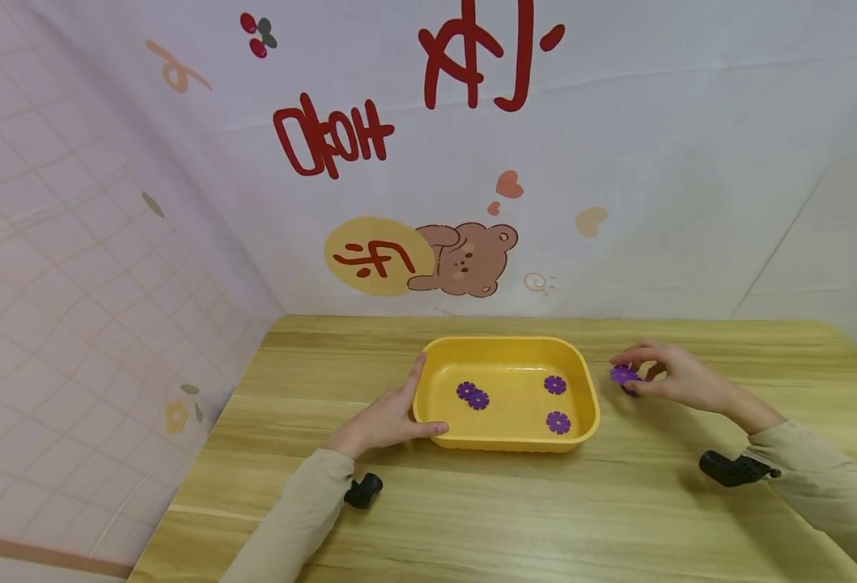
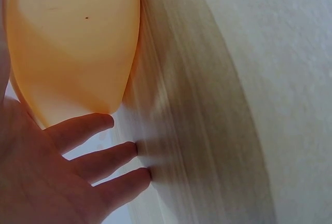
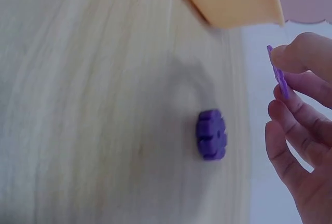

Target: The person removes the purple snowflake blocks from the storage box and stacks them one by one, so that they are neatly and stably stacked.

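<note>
The fingers of the right hand pinch a purple disc by its flat faces, and in the right wrist view it stands on edge, clear of the desk. Below it a thicker notched purple piece rests on the desk; whether it is one block or several stacked cannot be told.

The left hand is spread against the left end of the yellow tray, its fingers straight, the thumb lying over the rim at the near left corner.

Inside the tray, two purple discs overlap left of the middle. Toward the right end lie a far disc and a near disc, apart from each other. The pinched disc is outside the tray, just beyond its right end.

Each beige sleeve has a black mount by the wrist. Behind the desk hangs a white cloth printed with red characters, hearts and a brown bear.
</note>
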Demonstrator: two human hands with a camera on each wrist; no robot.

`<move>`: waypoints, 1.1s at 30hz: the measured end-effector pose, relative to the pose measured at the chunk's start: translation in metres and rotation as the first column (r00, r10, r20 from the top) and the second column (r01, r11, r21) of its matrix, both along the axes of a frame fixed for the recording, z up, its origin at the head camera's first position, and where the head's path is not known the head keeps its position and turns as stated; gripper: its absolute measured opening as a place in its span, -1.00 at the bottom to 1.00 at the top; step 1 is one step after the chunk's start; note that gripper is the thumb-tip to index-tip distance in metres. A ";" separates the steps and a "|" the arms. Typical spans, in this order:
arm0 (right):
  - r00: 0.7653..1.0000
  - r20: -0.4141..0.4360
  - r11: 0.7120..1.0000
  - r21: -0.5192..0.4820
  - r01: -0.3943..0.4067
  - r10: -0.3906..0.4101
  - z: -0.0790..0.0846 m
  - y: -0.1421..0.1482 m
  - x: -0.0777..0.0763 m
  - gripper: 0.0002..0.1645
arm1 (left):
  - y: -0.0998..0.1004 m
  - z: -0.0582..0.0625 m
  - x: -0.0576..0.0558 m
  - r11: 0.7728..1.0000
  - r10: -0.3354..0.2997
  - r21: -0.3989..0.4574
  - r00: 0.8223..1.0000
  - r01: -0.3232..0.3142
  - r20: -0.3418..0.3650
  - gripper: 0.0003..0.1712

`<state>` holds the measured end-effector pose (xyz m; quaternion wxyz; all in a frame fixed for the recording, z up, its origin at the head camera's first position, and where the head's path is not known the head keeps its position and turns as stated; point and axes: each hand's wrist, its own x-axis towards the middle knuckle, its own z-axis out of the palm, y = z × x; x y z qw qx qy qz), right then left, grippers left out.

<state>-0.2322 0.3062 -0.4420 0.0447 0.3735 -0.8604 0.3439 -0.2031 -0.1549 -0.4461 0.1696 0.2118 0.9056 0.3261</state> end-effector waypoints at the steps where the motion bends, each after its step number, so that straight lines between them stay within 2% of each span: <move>1: 1.000 0.010 1.000 -0.004 0.007 -0.007 -0.002 0.002 0.000 -0.56 | 0.000 0.000 0.000 1.000 0.001 0.002 1.000 -0.001 0.001 0.36; 7: 0.999 0.038 0.999 -0.032 0.035 -0.033 -0.014 0.011 0.003 -0.56 | 0.001 0.001 0.000 1.000 -0.001 0.007 1.000 0.001 0.004 0.37; 16: 0.996 -0.006 0.988 -0.131 0.082 -0.084 -0.035 0.017 0.005 -0.51 | 0.001 0.000 0.000 1.000 0.002 0.005 1.000 -0.002 0.011 0.37; 19: 0.995 -0.001 0.986 -0.136 0.098 -0.099 -0.038 0.017 0.007 -0.52 | 0.000 0.001 -0.001 1.000 0.005 0.010 1.000 -0.006 0.019 0.38; 26: 0.986 0.100 0.969 -0.196 0.152 -0.134 -0.040 0.018 0.011 -0.58 | 0.001 0.001 -0.002 1.000 0.006 -0.001 1.000 -0.006 0.012 0.37; 33: 0.982 0.094 0.968 -0.177 0.179 -0.165 -0.045 0.018 0.011 -0.61 | 0.001 0.001 -0.001 1.000 -0.005 0.018 1.000 0.005 0.012 0.37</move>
